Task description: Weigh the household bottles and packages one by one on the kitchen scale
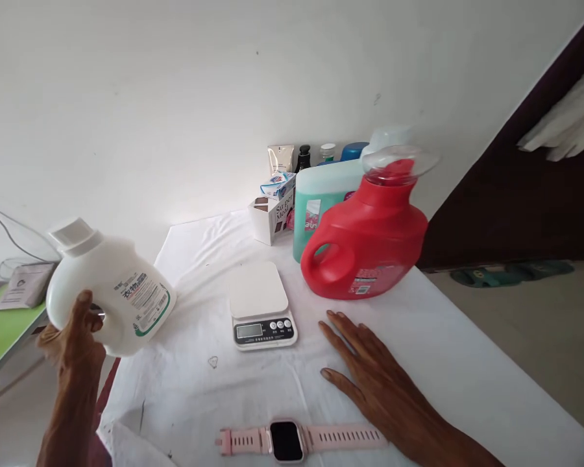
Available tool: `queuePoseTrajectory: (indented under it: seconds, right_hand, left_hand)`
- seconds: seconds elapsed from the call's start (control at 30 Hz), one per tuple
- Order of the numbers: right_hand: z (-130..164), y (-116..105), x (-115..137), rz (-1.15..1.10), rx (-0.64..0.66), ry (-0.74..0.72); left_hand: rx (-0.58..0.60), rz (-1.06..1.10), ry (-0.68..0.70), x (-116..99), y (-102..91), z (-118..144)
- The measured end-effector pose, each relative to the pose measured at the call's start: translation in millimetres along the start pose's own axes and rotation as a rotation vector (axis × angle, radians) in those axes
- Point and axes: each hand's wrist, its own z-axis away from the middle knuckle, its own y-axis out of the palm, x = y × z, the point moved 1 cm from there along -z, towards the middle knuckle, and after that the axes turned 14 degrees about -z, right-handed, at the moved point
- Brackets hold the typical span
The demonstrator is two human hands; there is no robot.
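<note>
My left hand [75, 337] is wrapped round the handle of a white laundry detergent bottle [119, 272], tilted at the table's left edge. Its label faces me and a white cap tops it. My right hand [365, 363] lies flat on the white cloth, fingers spread, holding nothing. Between the hands sits a white digital kitchen scale [260, 292] with nothing on its plate; its display looks blank. Just beyond my right fingertips stands a red detergent bottle [370, 240] with a clear cap. A pink-strapped smartwatch [286, 441] lies flat near the front, beside my right wrist.
Behind the red bottle is a jug of green liquid [304, 207]. A white box [270, 217], a small blue-and-white box [278, 185], a pouch [281, 157] and several bottles crowd the wall. At left is a green table [10, 324]; slippers [511, 274] lie on the floor at right.
</note>
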Motion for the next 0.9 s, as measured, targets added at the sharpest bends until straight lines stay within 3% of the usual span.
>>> queuePoseTrajectory:
  seconds: [0.1,0.23,0.33,0.53,0.73,0.9]
  right_hand:
    - [19,-7,-9,0.077,-0.037,0.038]
    - [27,-5,-13,0.113,-0.092,0.095]
    - [25,-2,-11,0.1,-0.097,0.112]
    - [22,-7,-5,0.075,-0.098,0.134]
    - [21,-12,-2,0.032,-0.083,0.171]
    - [21,-13,-1,0.011,-0.088,0.184]
  left_hand:
    - [-0.094,0.005,-0.085,-15,-21.0,14]
    - [0.024,0.074,-0.071,-34,-33.1,31]
    - [0.109,0.175,-0.086,-51,-25.7,38]
    - [0.255,0.323,-0.034,-79,28.5,52]
    - [0.453,0.314,0.063,-84,91.9,80]
    - [0.54,0.283,0.043,-90,125.2,99]
